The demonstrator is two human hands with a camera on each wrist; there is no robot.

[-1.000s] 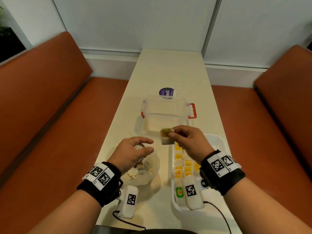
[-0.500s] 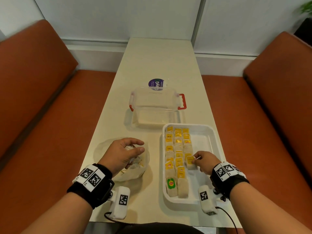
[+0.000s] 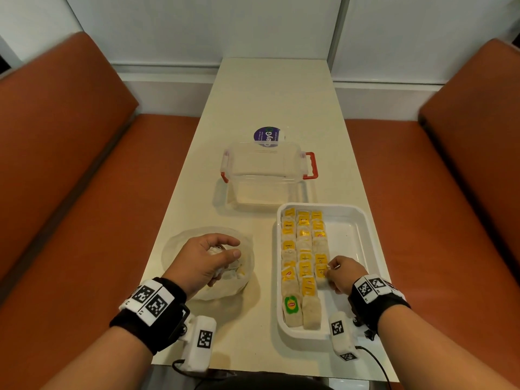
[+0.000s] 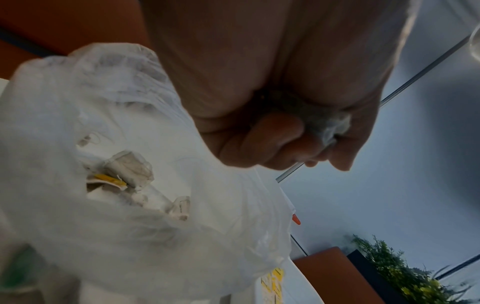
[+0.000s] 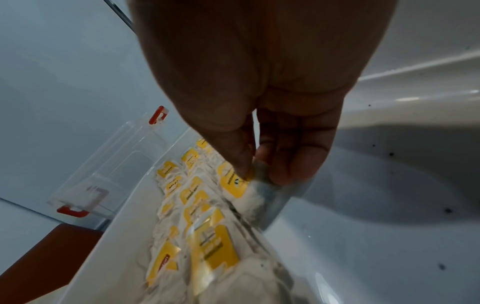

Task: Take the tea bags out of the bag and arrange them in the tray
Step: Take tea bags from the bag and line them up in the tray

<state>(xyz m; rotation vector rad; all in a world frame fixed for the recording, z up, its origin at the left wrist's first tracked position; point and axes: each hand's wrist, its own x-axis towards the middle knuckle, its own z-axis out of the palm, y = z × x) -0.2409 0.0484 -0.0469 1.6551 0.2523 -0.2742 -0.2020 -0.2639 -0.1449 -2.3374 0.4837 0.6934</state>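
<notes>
A white tray (image 3: 355, 229) on the right holds several yellow-tagged tea bags (image 3: 304, 249) in three columns. My right hand (image 3: 329, 271) is low in the tray and pinches a tea bag (image 3: 320, 273) at the near end of the third column. In the right wrist view, thumb and fingers (image 5: 293, 164) pinch that tea bag (image 5: 233, 183) by its edge. My left hand (image 3: 226, 256) grips the bunched rim of a clear plastic bag (image 3: 180, 243) on the table's left. A few tea bags (image 4: 127, 172) lie inside the bag (image 4: 78, 107).
A clear plastic box (image 3: 267, 175) with red latches stands beyond the tray, with a round purple sticker (image 3: 267, 136) behind it. Orange benches (image 3: 70, 192) flank the narrow cream table (image 3: 275, 94). The tray's right half is bare.
My right hand has come down from above the tray's far end into the tray with the tea bag, to the third column. The left hand has stayed on the plastic bag.
</notes>
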